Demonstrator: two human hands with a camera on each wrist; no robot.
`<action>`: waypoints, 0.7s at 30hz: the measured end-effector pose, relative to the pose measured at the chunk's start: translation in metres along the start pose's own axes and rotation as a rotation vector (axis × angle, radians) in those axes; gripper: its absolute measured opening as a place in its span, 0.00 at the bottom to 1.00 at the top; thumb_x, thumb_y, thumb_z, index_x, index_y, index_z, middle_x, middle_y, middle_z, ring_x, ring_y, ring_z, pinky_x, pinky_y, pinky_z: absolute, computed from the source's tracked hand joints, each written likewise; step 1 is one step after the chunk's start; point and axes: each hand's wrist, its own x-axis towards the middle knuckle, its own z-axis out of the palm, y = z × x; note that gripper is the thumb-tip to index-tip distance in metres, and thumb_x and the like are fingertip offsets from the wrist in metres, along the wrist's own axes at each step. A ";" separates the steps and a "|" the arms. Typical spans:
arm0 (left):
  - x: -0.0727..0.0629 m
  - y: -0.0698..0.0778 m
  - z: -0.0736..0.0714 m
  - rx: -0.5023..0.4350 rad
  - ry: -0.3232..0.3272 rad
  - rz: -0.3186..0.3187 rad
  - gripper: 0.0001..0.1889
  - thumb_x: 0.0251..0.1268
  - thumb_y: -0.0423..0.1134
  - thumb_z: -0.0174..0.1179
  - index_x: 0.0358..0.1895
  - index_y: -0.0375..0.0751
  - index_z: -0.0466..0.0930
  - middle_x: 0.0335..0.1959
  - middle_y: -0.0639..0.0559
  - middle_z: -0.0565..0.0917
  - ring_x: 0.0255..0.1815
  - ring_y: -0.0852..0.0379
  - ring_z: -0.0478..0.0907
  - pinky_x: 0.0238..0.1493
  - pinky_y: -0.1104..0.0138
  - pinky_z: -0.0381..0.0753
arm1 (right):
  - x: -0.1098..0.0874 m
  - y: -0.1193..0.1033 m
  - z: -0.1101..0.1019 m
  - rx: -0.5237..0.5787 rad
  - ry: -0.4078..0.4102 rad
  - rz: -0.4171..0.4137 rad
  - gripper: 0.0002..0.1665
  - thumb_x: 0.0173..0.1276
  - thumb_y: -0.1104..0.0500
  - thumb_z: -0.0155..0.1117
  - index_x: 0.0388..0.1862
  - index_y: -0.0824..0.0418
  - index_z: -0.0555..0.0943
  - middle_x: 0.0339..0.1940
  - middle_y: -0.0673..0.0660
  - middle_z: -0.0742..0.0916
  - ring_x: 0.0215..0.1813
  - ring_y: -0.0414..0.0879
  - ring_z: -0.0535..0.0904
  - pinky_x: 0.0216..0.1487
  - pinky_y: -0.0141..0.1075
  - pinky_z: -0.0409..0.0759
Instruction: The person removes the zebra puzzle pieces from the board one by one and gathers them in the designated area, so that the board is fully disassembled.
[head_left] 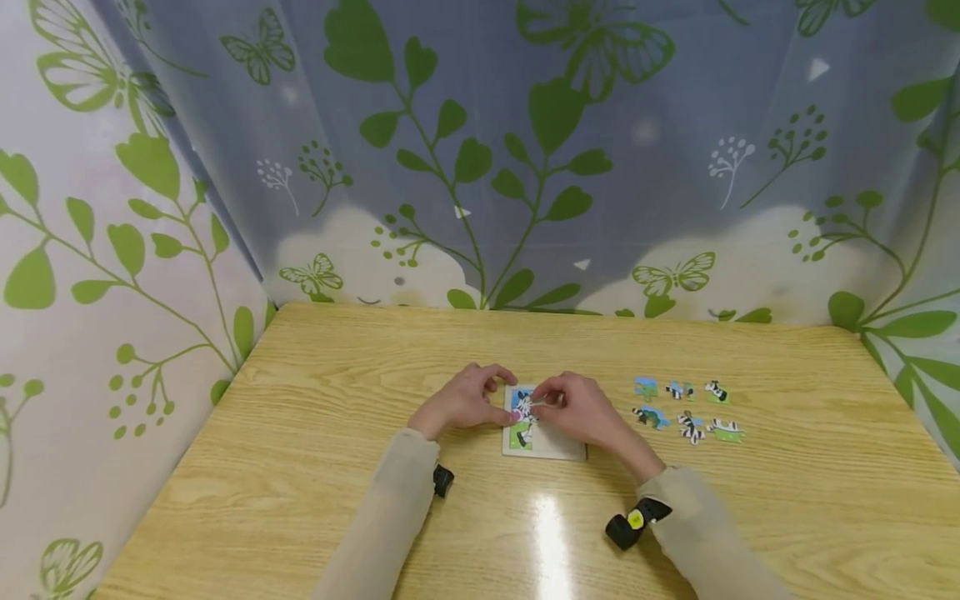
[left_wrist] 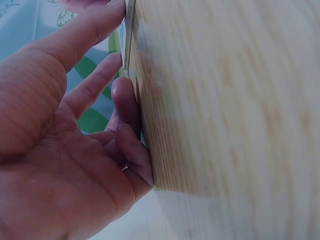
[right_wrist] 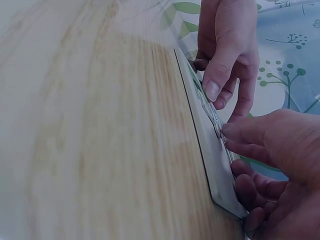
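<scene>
A small puzzle board (head_left: 564,450) with a pale rim lies on the table, its left part filled with zebra-picture pieces (head_left: 521,438). At its upper left, my left hand (head_left: 467,400) holds the board, thumb on the left side and index finger by the top corner. In the left wrist view the other fingers of that hand (left_wrist: 65,125) rest curled beside the board. My right hand (head_left: 585,408) reaches over the board's right side, thumb and index finger pinching a puzzle piece against the filled part; the fingertips mostly hide that piece. The right wrist view shows the board (right_wrist: 212,170) edge-on.
Several loose puzzle pieces (head_left: 690,427) lie in two rows on the wooden table (head_left: 300,467), right of the board. A leaf-patterned curtain (head_left: 480,167) hangs behind the table's far edge, and another stands at the left. Black wrist cameras (head_left: 624,530) sit at both sleeves.
</scene>
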 end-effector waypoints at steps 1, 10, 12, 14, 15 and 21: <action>0.000 0.000 0.000 -0.003 0.000 -0.001 0.28 0.61 0.47 0.74 0.64 0.55 0.77 0.55 0.47 0.73 0.48 0.52 0.71 0.52 0.56 0.73 | 0.000 -0.001 0.000 -0.005 0.001 0.004 0.07 0.66 0.58 0.72 0.41 0.59 0.89 0.34 0.54 0.84 0.34 0.42 0.75 0.36 0.35 0.73; 0.000 0.001 0.000 -0.023 0.002 -0.011 0.28 0.60 0.47 0.75 0.64 0.55 0.77 0.56 0.46 0.73 0.48 0.51 0.71 0.53 0.57 0.73 | 0.000 -0.006 0.003 -0.014 0.017 0.069 0.06 0.65 0.57 0.73 0.40 0.57 0.90 0.36 0.55 0.84 0.36 0.44 0.76 0.37 0.35 0.72; 0.001 0.001 0.001 -0.026 0.003 -0.014 0.28 0.60 0.47 0.75 0.64 0.55 0.77 0.56 0.46 0.73 0.48 0.52 0.71 0.52 0.57 0.73 | 0.000 -0.007 0.003 -0.009 0.020 0.092 0.06 0.65 0.56 0.73 0.39 0.56 0.90 0.36 0.55 0.84 0.37 0.45 0.76 0.37 0.36 0.72; 0.002 0.000 0.001 -0.029 0.003 -0.020 0.28 0.59 0.48 0.75 0.64 0.55 0.77 0.56 0.46 0.73 0.48 0.52 0.71 0.51 0.58 0.73 | 0.001 -0.008 0.004 -0.007 0.021 0.116 0.06 0.65 0.56 0.73 0.38 0.55 0.90 0.36 0.55 0.84 0.37 0.45 0.76 0.38 0.36 0.72; 0.002 0.000 0.001 -0.030 0.003 -0.022 0.28 0.59 0.47 0.75 0.63 0.55 0.78 0.56 0.46 0.73 0.48 0.51 0.71 0.51 0.58 0.74 | 0.001 -0.009 0.004 -0.006 0.021 0.130 0.06 0.65 0.55 0.73 0.38 0.55 0.90 0.36 0.55 0.83 0.38 0.45 0.76 0.38 0.36 0.72; 0.003 0.000 0.001 -0.026 0.010 -0.022 0.28 0.58 0.47 0.76 0.63 0.55 0.78 0.55 0.47 0.73 0.52 0.51 0.71 0.54 0.56 0.74 | 0.003 -0.013 0.006 -0.001 0.026 0.228 0.05 0.65 0.54 0.72 0.36 0.53 0.89 0.39 0.55 0.83 0.40 0.46 0.76 0.41 0.38 0.71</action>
